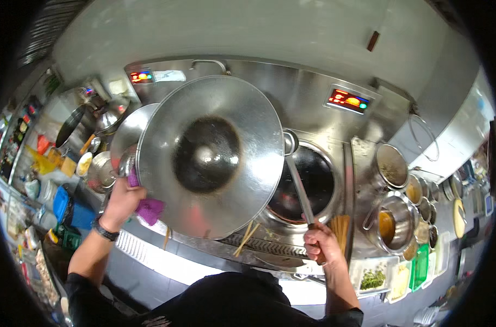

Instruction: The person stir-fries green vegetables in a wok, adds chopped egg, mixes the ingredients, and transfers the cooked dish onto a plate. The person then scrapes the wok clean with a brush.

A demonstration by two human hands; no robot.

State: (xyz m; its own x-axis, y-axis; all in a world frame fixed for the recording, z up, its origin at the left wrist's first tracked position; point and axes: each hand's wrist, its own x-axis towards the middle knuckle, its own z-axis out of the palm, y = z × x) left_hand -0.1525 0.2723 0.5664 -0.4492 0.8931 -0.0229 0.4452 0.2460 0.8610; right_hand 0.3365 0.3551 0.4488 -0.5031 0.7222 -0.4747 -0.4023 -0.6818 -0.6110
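A large steel wok is tilted up in front of me, its inside facing the camera and darkened in the middle. On its left edge, my left hand grips the rim through a purple cloth. My right hand is closed around the handle of a metal ladle. The ladle's bowl lies close to the wok's right rim; whether they touch I cannot tell. Behind the ladle's shaft is a round black burner well with a metal ring, partly hidden by the wok.
A faucet stands behind the wok. Two lit control panels, one being the right panel, sit on the steel backsplash. Rightward are steel pots, a bamboo brush and a tub of chopped greens. Pans and a blue bin are leftward.
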